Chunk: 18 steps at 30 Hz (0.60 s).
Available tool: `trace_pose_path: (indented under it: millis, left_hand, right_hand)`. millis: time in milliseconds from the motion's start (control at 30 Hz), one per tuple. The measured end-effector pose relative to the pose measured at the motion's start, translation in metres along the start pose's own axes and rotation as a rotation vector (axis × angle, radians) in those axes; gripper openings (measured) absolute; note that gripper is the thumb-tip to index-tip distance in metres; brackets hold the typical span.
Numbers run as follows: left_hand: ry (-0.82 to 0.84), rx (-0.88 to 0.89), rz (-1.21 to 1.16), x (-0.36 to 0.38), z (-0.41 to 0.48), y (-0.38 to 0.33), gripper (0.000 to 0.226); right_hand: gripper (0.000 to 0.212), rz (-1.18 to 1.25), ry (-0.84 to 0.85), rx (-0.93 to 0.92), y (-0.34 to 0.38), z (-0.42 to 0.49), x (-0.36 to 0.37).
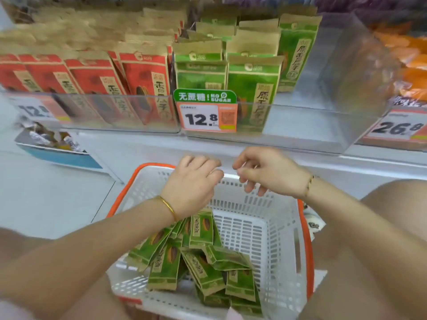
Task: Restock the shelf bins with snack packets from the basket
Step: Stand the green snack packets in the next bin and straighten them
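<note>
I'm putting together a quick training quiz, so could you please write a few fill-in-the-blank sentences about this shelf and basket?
1. The packets lying in the basket are ____ in colour.
2. The basket's rim is ____.
3. The price tag on the middle bin reads ____.
4. The shelf packets in the left bin are ____.
Missing words: green; orange; 12.8; red.

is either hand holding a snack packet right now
No, the left hand and the right hand both hover empty over the basket, while the green packets lie inside it.
</note>
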State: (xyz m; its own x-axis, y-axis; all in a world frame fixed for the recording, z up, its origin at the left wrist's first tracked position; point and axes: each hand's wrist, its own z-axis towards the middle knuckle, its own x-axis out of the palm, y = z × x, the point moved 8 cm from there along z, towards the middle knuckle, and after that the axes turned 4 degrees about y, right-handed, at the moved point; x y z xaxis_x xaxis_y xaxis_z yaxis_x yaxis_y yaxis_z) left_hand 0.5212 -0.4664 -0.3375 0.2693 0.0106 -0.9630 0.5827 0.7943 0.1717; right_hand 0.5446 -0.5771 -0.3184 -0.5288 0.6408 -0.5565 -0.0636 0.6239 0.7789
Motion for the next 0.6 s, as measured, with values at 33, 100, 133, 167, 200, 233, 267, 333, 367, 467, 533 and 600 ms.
trace_pose_path:
  millis: [33,100,133,167,200,233,267,333,367,467,533,600]
  left_hand:
    - [0.169,-0.051,-0.032,0.030,-0.010,0.010,0.029]
    - [0.511,-0.192,-0.073,0.087,-0.037,0.031,0.031]
    - [0.645,-0.253,-0.085,0.110,-0.052,0.040,0.031]
    - [0.756,-0.300,-0.088,0.129,-0.067,0.046,0.031]
    - [0.834,-0.339,-0.082,0.144,-0.079,0.050,0.032]
    - [0.890,-0.382,-0.073,0.156,-0.090,0.054,0.033]
    - [0.933,-0.436,-0.068,0.167,-0.101,0.059,0.035]
    - [0.995,-0.554,-0.051,0.183,-0.122,0.068,0.043]
    - [1.019,-0.586,-0.020,0.189,-0.130,0.071,0.050]
    - [1.041,-0.591,0.070,0.206,-0.146,0.076,0.065]
    - [1.007,-0.557,0.102,0.214,-0.150,0.075,0.060]
    - [0.967,-0.518,0.128,0.217,-0.147,0.075,0.048]
  right_hand:
    - [0.010,-0.060,0.086,0.032,-0.013,0.008,0.023]
    - [0.014,-0.164,0.246,0.082,-0.038,0.016,0.063]
    - [0.017,-0.219,0.320,0.095,-0.050,0.017,0.080]
    - [0.022,-0.293,0.380,0.101,-0.059,0.018,0.093]
    - [0.027,-0.385,0.423,0.096,-0.065,0.018,0.103]
    - [0.031,-0.475,0.446,0.081,-0.069,0.019,0.109]
    - [0.034,-0.537,0.460,0.065,-0.070,0.020,0.113]
    - [0.036,-0.569,0.468,0.043,-0.070,0.026,0.118]
    - [0.035,-0.562,0.470,0.041,-0.070,0.029,0.119]
    - [0.035,-0.550,0.470,0.043,-0.070,0.037,0.118]
    - [0.035,-0.549,0.474,0.048,-0.072,0.039,0.116]
    - [0.035,-0.552,0.478,0.052,-0.075,0.040,0.116]
